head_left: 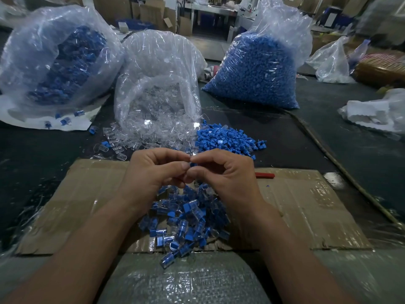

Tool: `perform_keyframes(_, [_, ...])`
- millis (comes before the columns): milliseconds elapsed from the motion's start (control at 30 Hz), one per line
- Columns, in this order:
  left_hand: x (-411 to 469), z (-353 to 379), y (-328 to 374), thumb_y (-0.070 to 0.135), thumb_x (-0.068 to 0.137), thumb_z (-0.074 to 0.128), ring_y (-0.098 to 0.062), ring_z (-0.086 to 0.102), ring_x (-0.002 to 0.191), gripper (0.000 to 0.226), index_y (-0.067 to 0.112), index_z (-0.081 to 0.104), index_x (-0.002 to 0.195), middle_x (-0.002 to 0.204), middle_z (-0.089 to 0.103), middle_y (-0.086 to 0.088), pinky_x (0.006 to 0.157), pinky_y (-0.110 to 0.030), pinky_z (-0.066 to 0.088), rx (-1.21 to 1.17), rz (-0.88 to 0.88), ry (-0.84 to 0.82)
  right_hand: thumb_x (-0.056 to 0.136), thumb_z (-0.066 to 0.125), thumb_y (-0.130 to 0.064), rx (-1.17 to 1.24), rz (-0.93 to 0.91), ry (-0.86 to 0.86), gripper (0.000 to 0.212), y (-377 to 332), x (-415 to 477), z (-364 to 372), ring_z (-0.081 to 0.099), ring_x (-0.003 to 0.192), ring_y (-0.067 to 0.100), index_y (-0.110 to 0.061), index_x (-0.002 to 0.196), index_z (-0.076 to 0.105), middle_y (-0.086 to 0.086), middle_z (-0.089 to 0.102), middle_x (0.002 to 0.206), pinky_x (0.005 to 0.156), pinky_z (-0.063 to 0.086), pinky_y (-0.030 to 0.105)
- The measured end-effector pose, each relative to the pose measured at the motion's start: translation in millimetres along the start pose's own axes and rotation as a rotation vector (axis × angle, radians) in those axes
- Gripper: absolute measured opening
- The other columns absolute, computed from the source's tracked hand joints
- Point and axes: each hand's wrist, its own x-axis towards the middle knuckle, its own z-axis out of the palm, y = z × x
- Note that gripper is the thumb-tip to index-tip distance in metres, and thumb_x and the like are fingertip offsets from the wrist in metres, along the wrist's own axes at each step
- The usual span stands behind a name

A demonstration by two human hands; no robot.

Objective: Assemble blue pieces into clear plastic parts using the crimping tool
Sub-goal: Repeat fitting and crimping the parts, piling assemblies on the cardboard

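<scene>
Left hand (153, 170) and right hand (221, 172) meet fingertip to fingertip, both pinching a small blue piece (192, 164); any clear shell around it is hidden. At 6 o'clock, glossy assembled parts (188, 218) heap on taped cardboard (306, 205). At 12, clear parts (153, 130) spill from a crinkled bag (157, 69). At 3, a red handle (265, 175), possibly the tool, is half hidden.

The left hand (153, 172) and right hand (225, 174) meet over the cardboard sheet (306, 205), pinching 1 blue piece (192, 165) between them; assembled parts (186, 220) lie heaped toward its near edge.
</scene>
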Motion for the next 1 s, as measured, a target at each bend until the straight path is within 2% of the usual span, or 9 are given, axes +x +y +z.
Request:
perform_keyframes(133, [-1.0,0.3,1.6,0.015,0.054,0.067,-0.014,0.063,0.049,0.011,0.016,0.074,0.062,0.058,0.067,-0.007,0.045,-0.019,0.05,-0.034,-0.003,0.005,0.072,0.073,-0.013,0.009,-0.052,0.008,0.032,0.1,-0.9,-0.4,0.067,0.083,0.014,-0.023,0.1,0.067,-0.007,0.069,0.088,0.075,0.057,0.041])
perform_keyframes(233, [-1.5,0.1,2.3,0.016,0.053,0.068,-0.014,0.064,0.051,0.011,0.016,0.074,0.062,0.059,0.068,-0.008,0.047,-0.019,0.051,-0.038,-0.013,0.003,0.073,0.073,-0.012,-0.033,-0.091,0.017,0.034,1.9,0.1,-0.3,0.067,0.083,0.012,-0.018,0.105,0.064,-0.01,0.067,0.089,0.074,0.057,0.039])
perform_keyframes(300, [-1.2,-0.4,2.2,0.014,0.053,0.067,-0.016,0.065,0.051,0.01,0.014,0.073,0.062,0.06,0.068,-0.009,0.047,-0.02,0.051,-0.044,-0.024,0.004,0.074,0.072,-0.011,-0.065,-0.119,0.034,0.032,3.6,0.3,-0.5,0.067,0.083,0.01,-0.016,0.105,0.065,-0.01,0.067,0.088,0.074,0.057,0.036])
perform_keyframes(433, [-0.6,-1.3,1.7,0.011,0.054,0.067,-0.016,0.065,0.051,0.01,0.012,0.073,0.062,0.061,0.069,-0.011,0.047,-0.02,0.051,-0.073,-0.039,-0.008,0.076,0.067,-0.008,-0.148,-0.195,0.059,0.026,6.2,1.3,0.1,0.065,0.086,0.01,-0.004,0.102,0.068,0.003,0.07,0.092,0.076,0.056,0.029])
perform_keyframes(533, [0.6,-1.8,0.5,0.011,0.053,0.068,-0.016,0.066,0.051,0.011,0.011,0.073,0.062,0.06,0.068,-0.01,0.047,-0.02,0.051,-0.096,-0.043,0.001,0.078,0.064,-0.005,-0.21,-0.254,0.071,0.025,6.7,2.3,1.0,0.064,0.088,0.011,-0.002,0.102,0.069,0.007,0.07,0.093,0.076,0.055,0.025])
perform_keyframes(733, [1.6,-3.0,-0.9,0.012,0.052,0.069,-0.017,0.066,0.052,0.012,0.011,0.074,0.064,0.061,0.069,-0.011,0.048,-0.02,0.051,-0.088,-0.038,-0.012,0.075,0.068,-0.007,-0.273,-0.315,0.088,0.025,6.8,2.7,0.7,0.063,0.088,0.011,-0.001,0.099,0.069,0.01,0.071,0.091,0.079,0.053,0.022])
perform_keyframes(1000, [2.5,-4.5,-2.3,0.011,0.054,0.069,-0.017,0.066,0.054,0.012,0.012,0.074,0.065,0.063,0.069,-0.011,0.049,-0.02,0.052,-0.079,-0.048,-0.016,0.075,0.068,-0.005,-0.301,-0.335,0.097,0.024,9.0,3.5,0.4,0.063,0.088,0.011,-0.002,0.099,0.069,0.009,0.071,0.09,0.078,0.054,0.024])
